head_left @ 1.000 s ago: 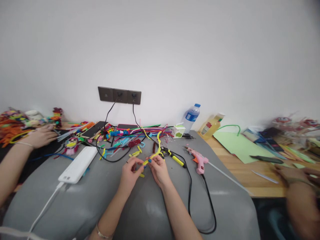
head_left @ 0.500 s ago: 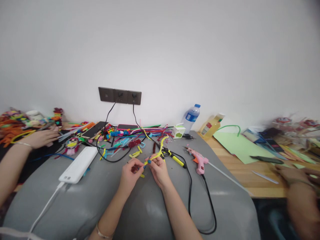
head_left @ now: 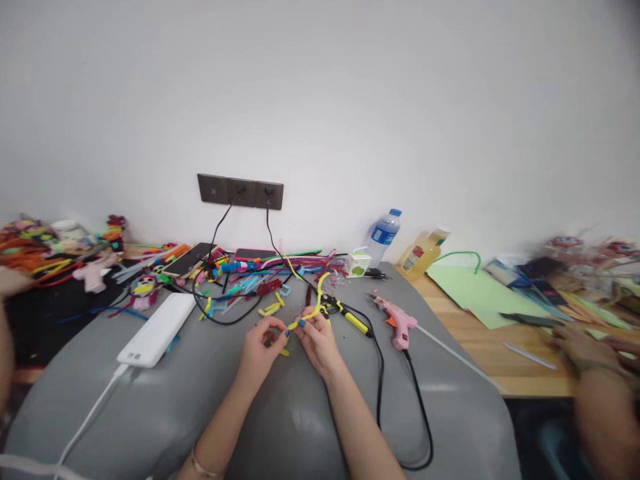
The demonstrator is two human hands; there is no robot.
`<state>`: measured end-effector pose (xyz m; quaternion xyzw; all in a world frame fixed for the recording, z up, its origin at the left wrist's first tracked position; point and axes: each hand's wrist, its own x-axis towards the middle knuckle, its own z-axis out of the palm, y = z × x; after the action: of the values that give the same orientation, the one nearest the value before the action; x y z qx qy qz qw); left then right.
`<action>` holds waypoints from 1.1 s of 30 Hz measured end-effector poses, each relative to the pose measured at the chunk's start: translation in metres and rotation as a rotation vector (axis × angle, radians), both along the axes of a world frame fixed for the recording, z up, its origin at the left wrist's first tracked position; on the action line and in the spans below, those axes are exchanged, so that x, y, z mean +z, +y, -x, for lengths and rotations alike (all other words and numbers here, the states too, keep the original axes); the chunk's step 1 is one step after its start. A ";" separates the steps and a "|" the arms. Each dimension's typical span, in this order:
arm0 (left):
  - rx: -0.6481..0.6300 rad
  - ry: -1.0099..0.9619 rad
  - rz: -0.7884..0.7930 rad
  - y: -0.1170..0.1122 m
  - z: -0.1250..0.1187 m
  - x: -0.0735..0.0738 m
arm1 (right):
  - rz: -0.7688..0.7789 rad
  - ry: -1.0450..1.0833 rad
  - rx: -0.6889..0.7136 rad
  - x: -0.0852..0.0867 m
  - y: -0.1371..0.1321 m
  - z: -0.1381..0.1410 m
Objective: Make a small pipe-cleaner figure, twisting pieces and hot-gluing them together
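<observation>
- Yellow pipe cleaner [head_left: 321, 291]: was held above the bench [head_left: 295, 420], between its left and right edges.
- Left hand [head_left: 261, 350], right hand [head_left: 319, 345]: each grip pinched it at the fingertips.
- Pink glue gun [head_left: 401, 321]: lay nearer the right edge.

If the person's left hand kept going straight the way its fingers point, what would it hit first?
Most likely the right hand, just across from it at the yellow strip, though one view leaves their depth uncertain.
</observation>
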<state>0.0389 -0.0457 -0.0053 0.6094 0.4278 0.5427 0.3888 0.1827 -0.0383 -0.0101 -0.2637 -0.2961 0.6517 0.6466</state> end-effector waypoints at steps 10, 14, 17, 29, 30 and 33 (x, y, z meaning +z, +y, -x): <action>0.022 -0.179 0.028 0.003 0.000 -0.004 | 0.024 -0.025 0.042 0.001 0.000 0.000; -0.002 -0.205 0.066 0.002 0.001 0.003 | 0.041 -0.033 0.031 0.000 0.001 0.000; 0.018 -0.219 0.123 0.002 0.002 0.006 | 0.044 -0.047 0.013 0.000 0.001 0.000; -0.025 -0.181 0.170 0.004 0.003 0.002 | -0.205 -0.411 -0.288 -0.002 -0.002 0.007; -0.024 -0.179 0.151 0.004 0.003 0.002 | -0.220 -0.430 -0.284 -0.002 -0.003 0.008; -0.003 -0.180 0.129 0.005 0.002 0.001 | -0.234 -0.475 -0.257 -0.003 -0.004 0.009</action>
<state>0.0367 -0.0411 -0.0040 0.5326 0.4242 0.5661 0.4646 0.1737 -0.0427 -0.0131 -0.3679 -0.4765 0.4457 0.6625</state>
